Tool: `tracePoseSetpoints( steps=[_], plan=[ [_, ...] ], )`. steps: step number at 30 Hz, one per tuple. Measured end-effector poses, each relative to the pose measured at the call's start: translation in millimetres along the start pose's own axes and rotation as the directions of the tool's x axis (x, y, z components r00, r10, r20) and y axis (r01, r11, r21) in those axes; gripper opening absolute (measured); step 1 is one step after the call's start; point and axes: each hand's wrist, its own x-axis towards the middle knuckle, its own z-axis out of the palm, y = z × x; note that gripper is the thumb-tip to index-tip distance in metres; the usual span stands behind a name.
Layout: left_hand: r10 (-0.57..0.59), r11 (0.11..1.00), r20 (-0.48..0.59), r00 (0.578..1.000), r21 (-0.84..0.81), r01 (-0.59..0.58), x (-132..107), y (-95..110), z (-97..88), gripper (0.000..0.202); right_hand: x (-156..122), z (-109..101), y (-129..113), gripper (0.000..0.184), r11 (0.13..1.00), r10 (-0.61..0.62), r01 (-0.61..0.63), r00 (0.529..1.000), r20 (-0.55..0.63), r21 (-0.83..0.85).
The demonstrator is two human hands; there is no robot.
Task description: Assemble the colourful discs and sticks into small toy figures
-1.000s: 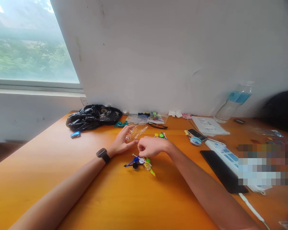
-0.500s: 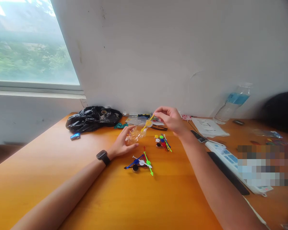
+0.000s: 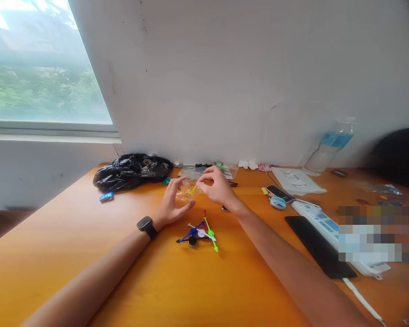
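Above the table, my right hand (image 3: 220, 187) pinches a yellow plastic arrow spinner (image 3: 193, 190) by its upper end. The arrow points down at the opening of a clear plastic bag (image 3: 180, 196); whether its tip is inside or just in front, I cannot tell. My left hand (image 3: 170, 200), with a black watch on the wrist, curves its thumb and fingers around the bag. Nearer to me lies a small pile of arrow spinners: a green one (image 3: 211, 234), a white one (image 3: 201, 233), a blue one (image 3: 193, 231), a black one (image 3: 192, 241) and part of a red one.
At the back left lie a black plastic bag (image 3: 132, 172) and a small blue packet (image 3: 107, 197). On the right are a phone (image 3: 318, 245), a power strip (image 3: 322, 225), a round tin (image 3: 277, 202), papers (image 3: 298, 179) and a clear bottle (image 3: 329, 150).
My right hand has moved left and down, bringing the yellow arrow spinner to the bag. Its forearm now covers most of the second group of coloured pieces. My left hand has barely shifted.
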Motion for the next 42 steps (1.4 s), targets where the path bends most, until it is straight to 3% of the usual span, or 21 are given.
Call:
tracePoseSetpoints(
  steps=[7, 12, 14, 17, 22, 26, 31, 35, 39, 42],
  plan=[
    [0.025, 0.999, 0.011, 1.000, 0.023, -0.025, 1, 0, 0.5, 0.065, -5, -9, 1, 0.023, 0.993, -0.057, 0.082, 0.960, 0.276, -0.079],
    [0.036, 0.999, 0.043, 0.998, 0.030, -0.037, 1, 2, -0.7, 0.066, -9, -29, -4, 0.030, 0.978, -0.112, 0.186, 0.856, 0.505, -0.099],
    [0.041, 0.999, 0.060, 0.997, 0.027, -0.043, 2, 4, -1.2, 0.066, -8, -36, -5, 0.033, 0.974, -0.111, 0.200, 0.832, 0.544, -0.107],
    [0.031, 0.999, 0.078, 0.996, 0.019, -0.032, 2, 6, -1.5, 0.064, -5, -41, -4, 0.037, 0.968, -0.110, 0.214, 0.833, 0.542, -0.132],
    [0.016, 1.000, 0.114, 0.993, 0.010, -0.017, 3, 8, -1.9, 0.063, 2, -38, 1, 0.025, 0.949, -0.203, 0.286, 0.878, 0.434, -0.134],
    [0.002, 1.000, 0.116, 0.993, 0.015, -0.004, 2, 7, -1.9, 0.065, 8, -33, 17, 0.006, 0.980, -0.157, 0.193, 0.908, 0.388, -0.056],
    [0.002, 1.000, 0.100, 0.995, 0.008, -0.003, 2, 6, -1.5, 0.064, 17, -28, 40, 0.023, 0.986, -0.066, -0.007, 0.903, 0.425, 0.169],
    [-0.004, 1.000, 0.108, 0.994, 0.007, 0.004, 3, 6, -1.6, 0.062, 20, -27, 47, 0.024, 0.951, 0.028, -0.162, 0.893, 0.449, 0.263],
    [-0.020, 0.999, 0.099, 0.995, 0.030, 0.017, 4, 2, -0.4, 0.062, 21, -28, 45, 0.033, 0.948, -0.006, -0.134, 0.900, 0.435, 0.290],
    [-0.050, 0.997, 0.080, 0.996, 0.065, 0.045, 3, -3, 1.6, 0.064, 23, -28, 45, 0.030, 0.974, 0.024, -0.087, 0.957, 0.288, 0.209]
  ],
)
